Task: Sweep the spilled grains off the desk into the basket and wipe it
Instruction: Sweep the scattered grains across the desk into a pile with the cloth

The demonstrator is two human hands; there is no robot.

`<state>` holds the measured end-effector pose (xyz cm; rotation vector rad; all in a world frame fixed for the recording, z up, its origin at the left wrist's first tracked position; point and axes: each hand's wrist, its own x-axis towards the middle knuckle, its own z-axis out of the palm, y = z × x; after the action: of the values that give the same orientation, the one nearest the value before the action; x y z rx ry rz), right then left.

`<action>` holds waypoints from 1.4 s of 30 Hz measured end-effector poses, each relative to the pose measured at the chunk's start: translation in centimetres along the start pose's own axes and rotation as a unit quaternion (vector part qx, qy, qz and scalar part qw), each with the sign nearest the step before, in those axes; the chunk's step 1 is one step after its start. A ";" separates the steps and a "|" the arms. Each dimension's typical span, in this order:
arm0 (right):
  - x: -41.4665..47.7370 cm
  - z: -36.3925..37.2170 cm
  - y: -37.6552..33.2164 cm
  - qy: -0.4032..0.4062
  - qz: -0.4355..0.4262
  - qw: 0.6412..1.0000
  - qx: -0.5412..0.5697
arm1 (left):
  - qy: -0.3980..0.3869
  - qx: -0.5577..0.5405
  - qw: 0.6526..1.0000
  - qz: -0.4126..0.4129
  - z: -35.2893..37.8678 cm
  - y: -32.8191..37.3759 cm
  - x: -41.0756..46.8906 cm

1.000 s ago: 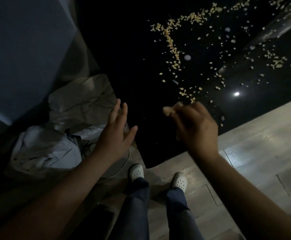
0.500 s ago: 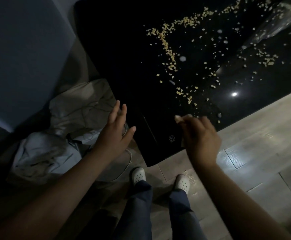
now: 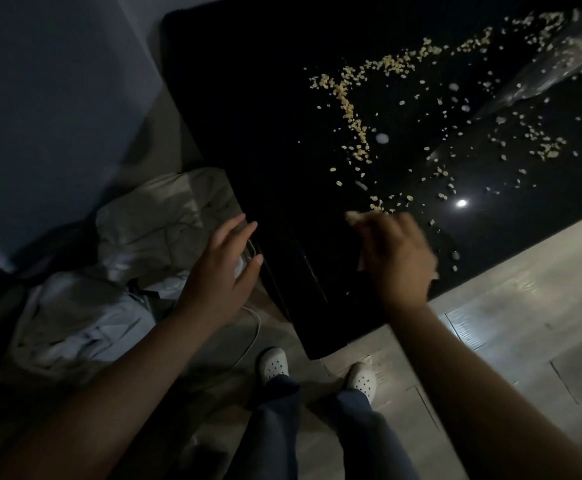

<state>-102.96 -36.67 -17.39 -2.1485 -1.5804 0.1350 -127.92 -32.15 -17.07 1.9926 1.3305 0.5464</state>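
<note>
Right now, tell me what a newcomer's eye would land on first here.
Pale spilled grains scattered in a trail across the glossy black desk stand out most, with a bright light reflection near its front edge. The blurred right hand is at the grains' near end; the open left hand is beside the desk's left edge.

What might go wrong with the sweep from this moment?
1. Grains lie scattered close to the desk's near edge by the right hand; a broad stroke may spill them onto the floor.
2. Only a pale rim shows under the left hand, beside crumpled fabric; swept grains may miss it and land there.
</note>
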 end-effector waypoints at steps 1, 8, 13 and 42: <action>1.1 -0.8 1.2 0.009 0.038 0.999 0.000 | 0.002 0.004 1.000 0.003 0.0 0.0 0.1; -0.9 -1.4 -1.7 -0.031 -0.099 0.990 0.091 | 0.005 0.047 0.999 0.012 0.0 1.7 1.6; -0.5 -0.4 0.1 -0.017 -0.093 0.995 0.042 | -0.009 0.083 0.996 0.017 0.3 2.9 3.0; 10.5 2.1 -6.2 -0.056 -0.099 0.980 0.162 | 0.055 0.134 0.984 -0.108 -0.2 3.0 9.6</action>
<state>-105.59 -24.90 -14.58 -1.7519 -1.6942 0.4249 -122.37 -24.06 -15.00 2.0158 1.7410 0.3965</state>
